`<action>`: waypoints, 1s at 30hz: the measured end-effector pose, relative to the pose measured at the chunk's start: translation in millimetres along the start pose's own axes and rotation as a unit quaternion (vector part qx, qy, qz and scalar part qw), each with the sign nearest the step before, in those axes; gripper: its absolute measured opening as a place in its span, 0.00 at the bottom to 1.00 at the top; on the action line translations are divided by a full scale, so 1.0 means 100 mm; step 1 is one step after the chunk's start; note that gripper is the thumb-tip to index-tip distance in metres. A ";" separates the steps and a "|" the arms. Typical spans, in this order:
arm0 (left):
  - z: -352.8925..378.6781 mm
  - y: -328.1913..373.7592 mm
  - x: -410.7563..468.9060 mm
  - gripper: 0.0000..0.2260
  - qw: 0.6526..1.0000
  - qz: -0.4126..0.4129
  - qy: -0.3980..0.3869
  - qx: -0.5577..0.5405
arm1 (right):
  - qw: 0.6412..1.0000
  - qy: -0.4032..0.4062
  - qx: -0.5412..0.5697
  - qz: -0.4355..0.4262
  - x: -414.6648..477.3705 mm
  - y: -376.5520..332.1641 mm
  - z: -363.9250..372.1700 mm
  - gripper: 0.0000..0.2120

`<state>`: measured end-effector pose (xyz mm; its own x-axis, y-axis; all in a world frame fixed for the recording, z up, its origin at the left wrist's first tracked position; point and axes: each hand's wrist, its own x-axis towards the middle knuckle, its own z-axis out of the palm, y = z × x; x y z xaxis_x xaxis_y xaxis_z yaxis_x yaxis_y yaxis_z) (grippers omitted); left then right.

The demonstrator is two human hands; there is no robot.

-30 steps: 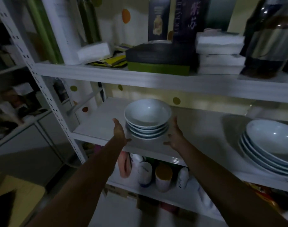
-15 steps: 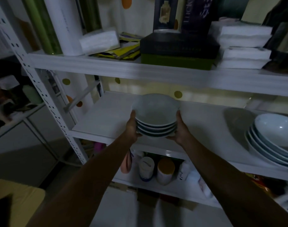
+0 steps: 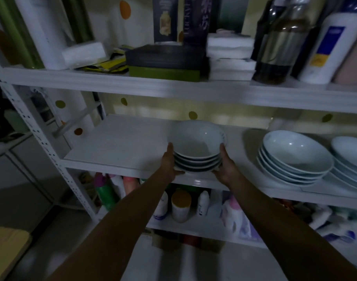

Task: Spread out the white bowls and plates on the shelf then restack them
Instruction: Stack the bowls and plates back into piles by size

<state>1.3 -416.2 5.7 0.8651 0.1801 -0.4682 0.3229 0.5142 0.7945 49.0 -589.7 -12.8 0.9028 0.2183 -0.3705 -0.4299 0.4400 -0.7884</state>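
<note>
A stack of several small white bowls (image 3: 195,147) is at the front edge of the middle shelf (image 3: 122,145), tilted toward me. My left hand (image 3: 169,163) grips the stack's left side and my right hand (image 3: 226,167) grips its right side. Whether the stack touches the shelf is unclear. To the right, a stack of wider white plates (image 3: 295,159) rests on the same shelf. A second plate stack (image 3: 352,159) sits at the far right, cut off by the frame edge.
The upper shelf (image 3: 173,88) carries boxes, napkin packs, bottles and rolls. The lower shelf holds bottles and jars (image 3: 180,205). A perforated white upright (image 3: 43,142) stands at the left. A yellow box (image 3: 5,246) lies low at the left.
My hands went from open beside the bowl stack to gripping it on both sides. The stack now tilts toward me.
</note>
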 end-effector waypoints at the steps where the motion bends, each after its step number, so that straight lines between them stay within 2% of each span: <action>1: 0.09 -0.06 -0.02 0.31 1.000 0.001 -0.006 0.001 | 1.000 0.001 0.009 -0.004 -0.04 -0.04 -0.10 0.29; 5: 0.45 -0.28 -0.07 0.32 1.000 -0.005 -0.017 0.003 | 0.999 0.009 0.033 -0.013 -0.14 -0.21 -0.47 0.28; 8: 0.68 -0.42 -0.09 0.33 1.000 -0.006 -0.027 0.014 | 0.999 0.008 0.047 -0.024 -0.21 -0.31 -0.70 0.38; 9: 0.76 -0.46 -0.09 0.33 0.999 -0.007 -0.031 0.016 | 0.998 0.010 0.048 -0.028 -0.24 -0.34 -0.77 0.39; 15: 1.06 -0.64 -0.08 0.32 1.000 -0.007 -0.025 -0.001 | 0.996 -0.003 0.076 -0.050 -0.32 -0.47 -1.00 0.25; 20: 1.07 -0.66 -0.03 0.34 1.000 0.001 -0.020 -0.007 | 0.995 -0.022 0.084 -0.051 -0.29 -0.49 -1.01 0.26; 30: 1.02 -0.58 0.11 0.32 0.999 0.010 -0.027 0.019 | 0.993 0.001 0.091 -0.079 -0.24 -0.42 -0.91 0.24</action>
<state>30.9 -529.7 -5.9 0.8908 0.1449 -0.4307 0.3179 0.4785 0.8185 46.1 -692.2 -15.5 0.9588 0.1332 -0.2507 -0.2781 0.6191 -0.7344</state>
